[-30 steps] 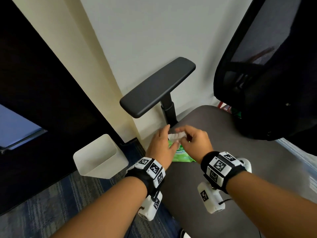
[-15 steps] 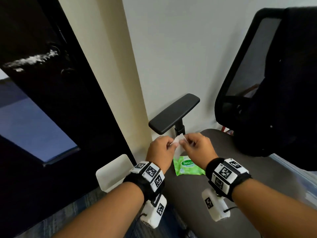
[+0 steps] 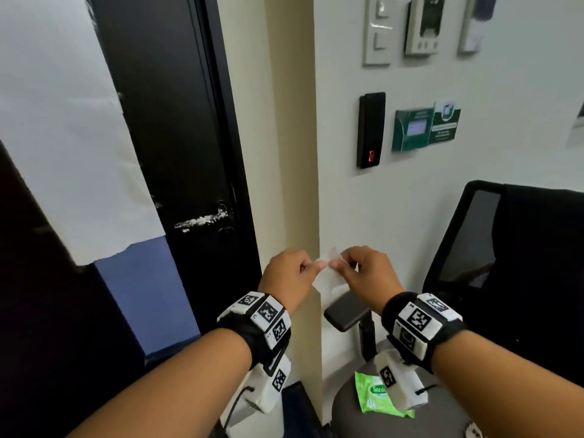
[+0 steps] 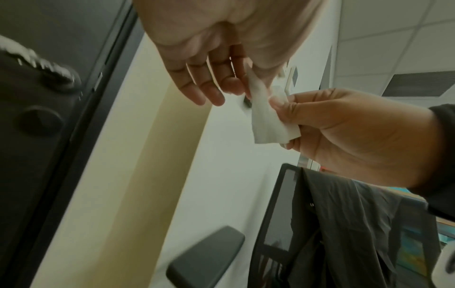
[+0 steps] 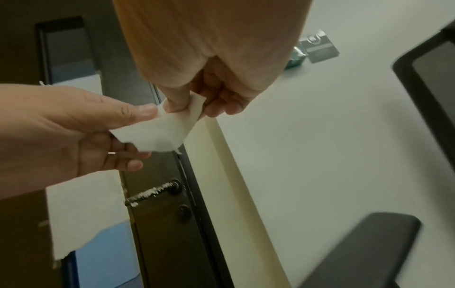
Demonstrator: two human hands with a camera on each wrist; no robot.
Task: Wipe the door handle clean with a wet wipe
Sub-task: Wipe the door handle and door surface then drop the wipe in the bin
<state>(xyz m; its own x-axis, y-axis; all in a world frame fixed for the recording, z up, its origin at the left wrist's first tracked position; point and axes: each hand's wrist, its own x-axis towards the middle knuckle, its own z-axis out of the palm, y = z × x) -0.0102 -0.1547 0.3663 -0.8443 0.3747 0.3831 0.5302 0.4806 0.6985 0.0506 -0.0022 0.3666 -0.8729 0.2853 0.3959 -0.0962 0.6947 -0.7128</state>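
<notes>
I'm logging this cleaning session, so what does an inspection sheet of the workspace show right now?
Surface: door handle streaked with white residue, not yet wiped.
Job's things: wet wipe held in the air between both hands; green wipe pack on the chair seat.
Clutter: nothing seen.
Hands: left hand and right hand each pinch the wipe.
Cables: thin black leads at the wrist cameras.
Surroundings: black door, card reader, wall switches.

door handle (image 3: 202, 220) left of chair (image 3: 521, 279)
</notes>
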